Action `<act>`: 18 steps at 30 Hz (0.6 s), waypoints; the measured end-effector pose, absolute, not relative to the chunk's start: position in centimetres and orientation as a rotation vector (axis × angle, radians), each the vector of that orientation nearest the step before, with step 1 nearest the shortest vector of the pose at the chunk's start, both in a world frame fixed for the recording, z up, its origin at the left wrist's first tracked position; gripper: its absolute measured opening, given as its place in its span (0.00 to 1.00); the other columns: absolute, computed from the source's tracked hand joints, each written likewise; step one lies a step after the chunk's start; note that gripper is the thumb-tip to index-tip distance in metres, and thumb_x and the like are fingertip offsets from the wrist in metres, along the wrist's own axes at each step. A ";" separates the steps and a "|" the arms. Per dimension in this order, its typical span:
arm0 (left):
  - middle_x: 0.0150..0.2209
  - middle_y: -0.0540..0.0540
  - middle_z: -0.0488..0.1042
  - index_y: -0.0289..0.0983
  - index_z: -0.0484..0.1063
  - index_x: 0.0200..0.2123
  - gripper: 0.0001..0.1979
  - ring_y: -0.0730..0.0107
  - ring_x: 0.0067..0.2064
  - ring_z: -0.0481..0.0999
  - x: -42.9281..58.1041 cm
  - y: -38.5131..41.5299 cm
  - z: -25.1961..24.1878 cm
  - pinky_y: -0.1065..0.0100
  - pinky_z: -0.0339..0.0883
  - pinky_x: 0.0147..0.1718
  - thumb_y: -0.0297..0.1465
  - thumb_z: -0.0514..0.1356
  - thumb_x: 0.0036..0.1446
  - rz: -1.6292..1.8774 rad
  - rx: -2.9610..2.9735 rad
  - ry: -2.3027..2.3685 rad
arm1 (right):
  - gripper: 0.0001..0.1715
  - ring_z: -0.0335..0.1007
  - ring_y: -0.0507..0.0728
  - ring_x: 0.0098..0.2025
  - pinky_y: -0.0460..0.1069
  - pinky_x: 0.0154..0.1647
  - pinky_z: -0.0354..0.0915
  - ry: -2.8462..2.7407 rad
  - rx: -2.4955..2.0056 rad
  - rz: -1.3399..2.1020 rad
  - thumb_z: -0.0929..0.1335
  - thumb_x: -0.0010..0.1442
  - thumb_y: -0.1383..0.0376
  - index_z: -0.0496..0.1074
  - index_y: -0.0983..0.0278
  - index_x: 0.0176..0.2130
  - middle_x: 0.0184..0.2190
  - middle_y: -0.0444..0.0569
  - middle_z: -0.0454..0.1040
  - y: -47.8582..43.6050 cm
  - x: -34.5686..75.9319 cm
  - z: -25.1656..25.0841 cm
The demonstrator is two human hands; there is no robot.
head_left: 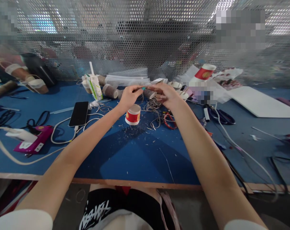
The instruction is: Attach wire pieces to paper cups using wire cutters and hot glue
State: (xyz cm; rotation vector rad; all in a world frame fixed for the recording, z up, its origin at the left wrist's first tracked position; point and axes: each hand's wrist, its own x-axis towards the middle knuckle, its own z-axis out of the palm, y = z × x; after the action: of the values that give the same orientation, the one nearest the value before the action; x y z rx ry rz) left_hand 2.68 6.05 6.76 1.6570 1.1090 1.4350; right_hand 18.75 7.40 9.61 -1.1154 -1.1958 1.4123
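Over the table's middle, my left hand [130,97] is closed, with thumb and forefinger pinched at a small teal piece [143,88]. My right hand [167,95] meets it from the other side, its fingertips at the same piece and its fingers bent together. What else the right fingers hold, if anything, is too small to make out. Just below the hands stands a red and white paper cup [133,117], short and upright. Behind the hands lie thread spools [109,91], and a tangle of grey cord [153,104] sits below the right hand.
A phone [79,114] on a white cable and a purple power strip [34,140] lie left. Near the perforated metal screen [145,38] stand a drink carton [94,86] and a dark bottle [38,68]. Scissors [223,116] and a white board [264,101] are right.
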 end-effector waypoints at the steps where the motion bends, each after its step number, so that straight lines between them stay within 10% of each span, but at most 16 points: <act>1: 0.17 0.56 0.57 0.35 0.77 0.30 0.08 0.82 0.19 0.52 2.7 6.1 6.8 0.74 0.49 0.18 0.22 0.57 0.55 1.438 1.658 1.106 | 0.13 0.41 0.41 0.15 0.44 0.12 0.42 -1.203 -1.108 1.413 0.72 0.48 0.69 0.63 0.62 0.25 0.32 0.44 0.77 7.4 18.8 9.6; 18: 0.18 0.55 0.60 0.36 0.78 0.33 0.10 0.81 0.19 0.55 2.8 5.9 7.1 0.73 0.51 0.20 0.22 0.57 0.55 1.408 1.688 1.090 | 0.11 0.42 0.41 0.16 0.43 0.14 0.42 -1.169 -1.101 1.433 0.72 0.46 0.69 0.64 0.63 0.25 0.31 0.43 0.76 7.6 19.1 9.6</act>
State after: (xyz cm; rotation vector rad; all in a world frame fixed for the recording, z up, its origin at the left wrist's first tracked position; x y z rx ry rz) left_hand 2.77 5.90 7.09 1.6876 1.0902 1.4082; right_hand 19.07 7.57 9.65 -1.1013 -1.1688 1.4332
